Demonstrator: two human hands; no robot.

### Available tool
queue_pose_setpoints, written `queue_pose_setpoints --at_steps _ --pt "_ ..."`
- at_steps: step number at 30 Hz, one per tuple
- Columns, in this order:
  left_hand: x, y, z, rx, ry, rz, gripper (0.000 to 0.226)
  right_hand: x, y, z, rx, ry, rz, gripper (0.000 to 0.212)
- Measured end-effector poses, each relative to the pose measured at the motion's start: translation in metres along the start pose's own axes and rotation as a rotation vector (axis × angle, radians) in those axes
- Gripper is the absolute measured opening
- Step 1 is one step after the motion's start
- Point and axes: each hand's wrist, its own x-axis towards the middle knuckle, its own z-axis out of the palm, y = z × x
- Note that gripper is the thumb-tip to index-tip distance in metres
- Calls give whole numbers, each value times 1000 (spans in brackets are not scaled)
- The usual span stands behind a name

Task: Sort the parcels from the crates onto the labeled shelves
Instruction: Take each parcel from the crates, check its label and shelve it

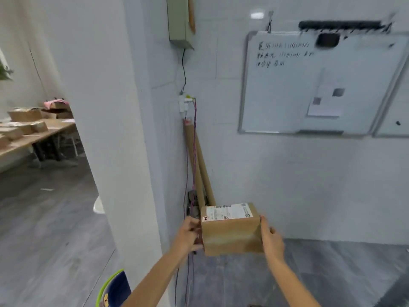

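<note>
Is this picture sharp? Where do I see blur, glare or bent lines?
Head view: motion blur smears the whiteboard writing and the label on the box; a small glare patch shines on the wall above the whiteboard; the wide lens bends the pillar edges.

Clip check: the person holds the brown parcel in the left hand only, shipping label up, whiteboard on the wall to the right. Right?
No. The head view shows both hands on the parcel: the left hand grips its left side, the right hand presses its right side. Shipping label up and whiteboard to the right are correct.
</note>
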Motion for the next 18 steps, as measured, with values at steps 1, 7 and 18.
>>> queue_pose_setpoints --at_steps 1,7,18 --pt "-5 13 3 2 3 36 23 -1 -13 -5 35 -1 -30 58" --pt "-25 57 8 -102 51 186 26 -20 -69 -26 220 -128 -98 41" --pt "-42 94 17 -201 38 475 30 -48 -113 -52 517 -321 -353 24"
